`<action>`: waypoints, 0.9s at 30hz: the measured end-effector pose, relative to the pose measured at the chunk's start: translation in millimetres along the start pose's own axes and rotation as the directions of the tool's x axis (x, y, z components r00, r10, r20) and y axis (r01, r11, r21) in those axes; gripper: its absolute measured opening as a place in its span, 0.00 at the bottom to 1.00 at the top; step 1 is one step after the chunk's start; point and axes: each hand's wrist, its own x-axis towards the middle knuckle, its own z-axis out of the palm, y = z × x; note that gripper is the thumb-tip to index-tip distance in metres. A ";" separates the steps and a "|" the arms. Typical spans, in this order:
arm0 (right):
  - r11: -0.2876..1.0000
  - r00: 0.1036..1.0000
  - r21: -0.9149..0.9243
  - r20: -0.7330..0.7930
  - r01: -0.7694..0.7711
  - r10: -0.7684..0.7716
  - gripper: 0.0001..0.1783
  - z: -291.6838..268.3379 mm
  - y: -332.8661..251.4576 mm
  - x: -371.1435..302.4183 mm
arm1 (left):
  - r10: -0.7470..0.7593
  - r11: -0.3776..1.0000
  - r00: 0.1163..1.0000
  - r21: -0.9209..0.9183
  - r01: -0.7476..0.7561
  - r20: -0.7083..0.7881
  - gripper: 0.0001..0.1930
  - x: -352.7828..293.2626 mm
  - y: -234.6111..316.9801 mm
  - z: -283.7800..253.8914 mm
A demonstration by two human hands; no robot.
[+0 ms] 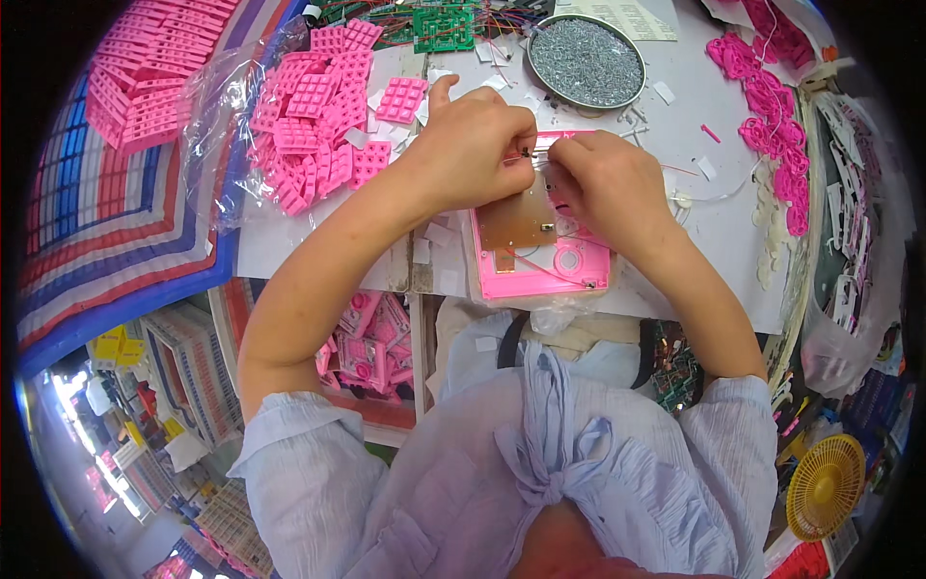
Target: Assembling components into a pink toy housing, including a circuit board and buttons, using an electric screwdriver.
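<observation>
In front of me on the table lies an open pink plastic housing (501, 282) with a brown circuit board (509, 224) in it. Thin wires and small parts show around the board. My left hand (479, 145) is over the housing's upper left side, thumb and index finger pinched near a small dark part. At the upper right of the housing is my right hand (614, 183), its fingers closed together. Something thin and shiny runs between the two hands; what each one pinches is too small to name.
Left of the housing is a heap of pink keypads (313, 96) on clear plastic. A round dish (531, 75) of small screws stands behind, beside green circuit boards (444, 29). Pink cords (772, 130) lie at right. An open drawer (417, 333) under the table holds pink housings.
</observation>
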 end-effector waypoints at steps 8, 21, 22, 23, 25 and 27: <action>0.996 0.985 0.002 0.151 0.090 -0.089 0.04 -10.5 -9.9 -10.6 | 0.101 0.978 0.993 0.187 -0.089 -0.055 0.04 1.8 2.2 12.7; 0.973 0.986 0.227 -0.148 -0.038 0.074 0.06 7.7 -12.1 -15.8 | 0.216 0.972 0.975 0.102 -0.210 -0.048 0.06 -5.9 -0.6 15.1; 0.973 0.989 0.228 -0.137 -0.026 0.059 0.06 8.0 -12.4 -14.6 | 0.208 0.976 0.978 0.080 -0.205 -0.032 0.06 -8.1 -2.7 13.8; 0.977 0.990 0.207 -0.117 -0.050 0.076 0.06 7.6 -12.8 -14.3 | 0.183 0.983 0.978 0.020 -0.181 -0.096 0.07 -9.9 -7.9 13.4; 0.981 0.990 0.165 -0.079 -0.100 0.115 0.06 6.8 -13.3 -15.1 | 0.123 0.984 0.968 -0.103 -0.148 -0.217 0.09 -13.6 -21.3 15.4; 0.978 0.991 0.179 -0.054 -0.107 0.119 0.06 6.9 -13.9 -13.5 | -0.002 1.000 0.924 -0.012 -0.003 -0.381 0.11 -21.2 -27.1 16.8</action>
